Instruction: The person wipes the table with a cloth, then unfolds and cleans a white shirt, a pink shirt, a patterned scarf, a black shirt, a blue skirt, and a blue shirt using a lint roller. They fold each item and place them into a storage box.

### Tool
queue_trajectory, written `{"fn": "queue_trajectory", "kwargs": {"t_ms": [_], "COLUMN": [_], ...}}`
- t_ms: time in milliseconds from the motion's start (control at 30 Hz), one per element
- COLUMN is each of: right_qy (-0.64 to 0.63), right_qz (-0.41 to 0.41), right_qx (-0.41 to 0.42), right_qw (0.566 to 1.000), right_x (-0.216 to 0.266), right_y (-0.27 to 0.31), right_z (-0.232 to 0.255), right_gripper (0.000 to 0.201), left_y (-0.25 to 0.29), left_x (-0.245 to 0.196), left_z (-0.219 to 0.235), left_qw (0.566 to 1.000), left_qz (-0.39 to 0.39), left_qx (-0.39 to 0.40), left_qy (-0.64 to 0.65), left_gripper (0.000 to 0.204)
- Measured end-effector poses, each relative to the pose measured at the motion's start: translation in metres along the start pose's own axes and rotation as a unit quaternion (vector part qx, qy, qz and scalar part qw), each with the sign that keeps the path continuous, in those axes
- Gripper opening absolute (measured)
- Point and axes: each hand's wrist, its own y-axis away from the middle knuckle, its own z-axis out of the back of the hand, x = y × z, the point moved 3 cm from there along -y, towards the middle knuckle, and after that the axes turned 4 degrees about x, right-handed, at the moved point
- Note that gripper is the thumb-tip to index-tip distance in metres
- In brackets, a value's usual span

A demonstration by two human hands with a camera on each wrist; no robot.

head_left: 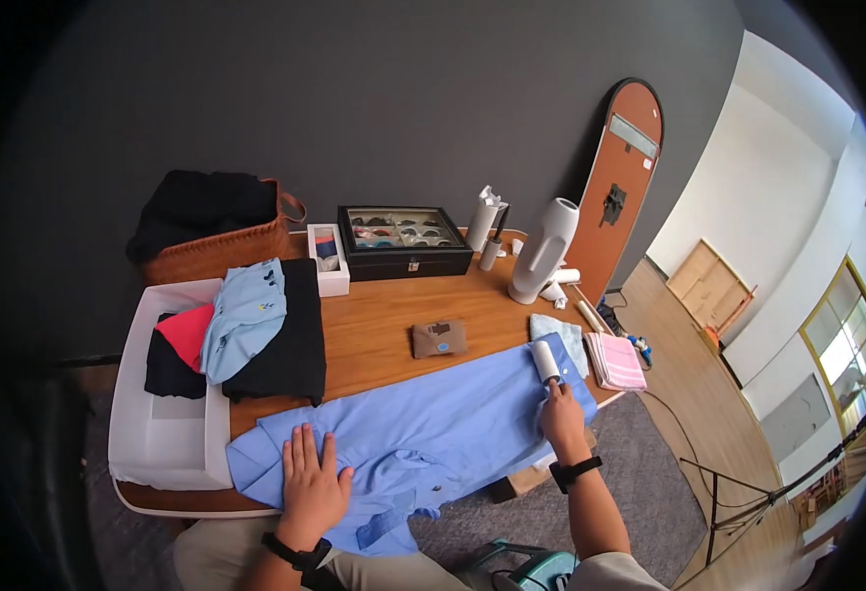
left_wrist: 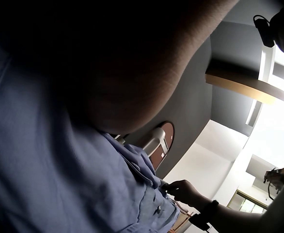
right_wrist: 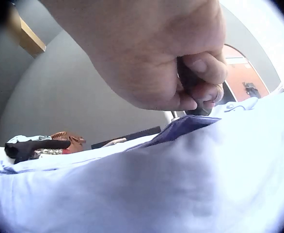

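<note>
A light blue buttoned shirt (head_left: pixel 403 409) lies spread along the front of the wooden table, part of it hanging over the near edge. My left hand (head_left: pixel 315 488) rests on its left part with the fingers straight and spread. At the right end, my right hand (head_left: pixel 563 419) grips the dark handle of a lint roller, whose white roll (head_left: pixel 545 361) lies over the shirt. The right wrist view shows the fingers of that hand (right_wrist: pixel 181 58) curled round the handle, close over the blue cloth (right_wrist: pixel 147 184). In the left wrist view, the forearm covers much of the picture.
At left, a white box (head_left: pixel 167 433) holds folded clothes, with a woven basket (head_left: pixel 221 254) behind. A black display case (head_left: pixel 405 246), a brown pouch (head_left: pixel 439 340) and a white vase (head_left: pixel 543 251) stand beyond the shirt. Pink towels (head_left: pixel 616 361) lie at the right edge.
</note>
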Motion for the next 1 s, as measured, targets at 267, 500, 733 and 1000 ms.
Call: {"fn": "queue_trajectory", "kwargs": {"t_ms": [267, 500, 733, 1000], "right_qy": [-0.059, -0.105, -0.006, 0.023], "right_qz": [0.046, 0.279, 0.139, -0.007], "right_qx": [-0.156, -0.002, 0.036, -0.015], "right_qw": [0.985, 0.955, 0.99, 1.0], "right_x": [0.019, 0.123, 0.063, -0.042], "right_y": [0.014, 0.089, 0.029, -0.027], "right_z": [0.047, 0.027, -0.015, -0.005], "right_gripper": [0.041, 0.061, 0.045, 0.042], "left_y": [-0.001, -0.001, -0.002, -0.002], "left_x": [-0.002, -0.001, -0.005, -0.005], "left_z": [0.003, 0.001, 0.003, 0.004], "left_qw": [1.0, 1.0, 1.0, 0.999], "left_qz": [0.003, -0.001, 0.008, 0.011], "left_qx": [0.006, 0.011, 0.026, 0.03], "left_qy": [0.006, 0.006, 0.007, -0.002], "left_gripper": [0.069, 0.069, 0.071, 0.07]}}
